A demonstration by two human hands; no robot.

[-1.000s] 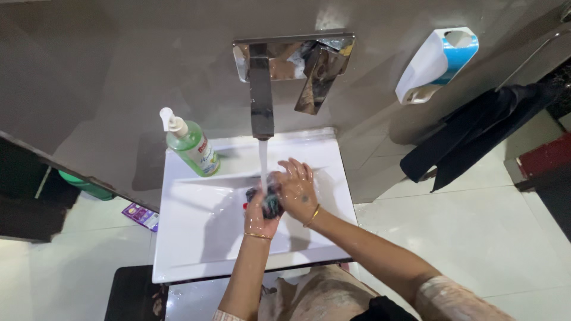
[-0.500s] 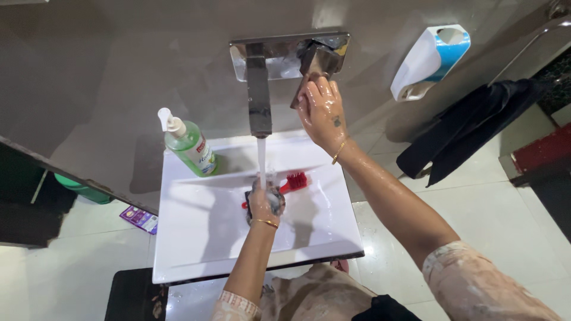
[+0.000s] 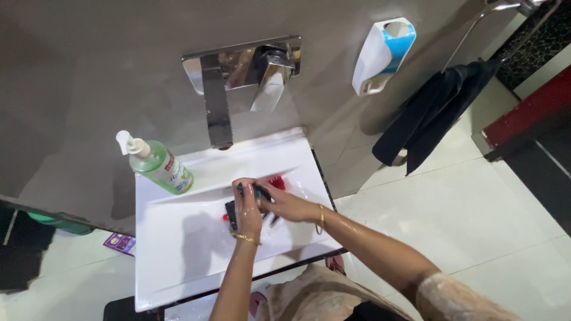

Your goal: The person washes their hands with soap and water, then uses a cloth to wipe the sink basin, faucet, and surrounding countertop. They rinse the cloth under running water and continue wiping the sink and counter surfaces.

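1. I see my left hand [image 3: 247, 205] over the middle of the white sink [image 3: 178, 249], fingers curled round a small dark object [image 3: 257, 191]; I cannot tell what the object is.
2. My right hand [image 3: 284, 205] comes in from the right and meets the left one, its fingers narrow and pinching the same dark object at its near end.
3. The dark object sits between both hands, above the basin, just below the back ledge of the sink.
4. A red brush [image 3: 276, 181] lies in the basin right behind my hands, its bristles poking out past my fingers; whether it touches the dark object I cannot tell.
5. I make out a gold bangle on each wrist, and both forearms look wet.
6. A green soap pump bottle [image 3: 157, 166] stands on the left back corner of the sink, well apart from my hands.
7. The chrome wall tap [image 3: 217, 107] hangs above the basin, with its lever handle [image 3: 270, 83] to the right.
8. A white and blue holder [image 3: 380, 53] is fixed on the wall further right, and a dark cloth [image 3: 428, 119] hangs beside it.
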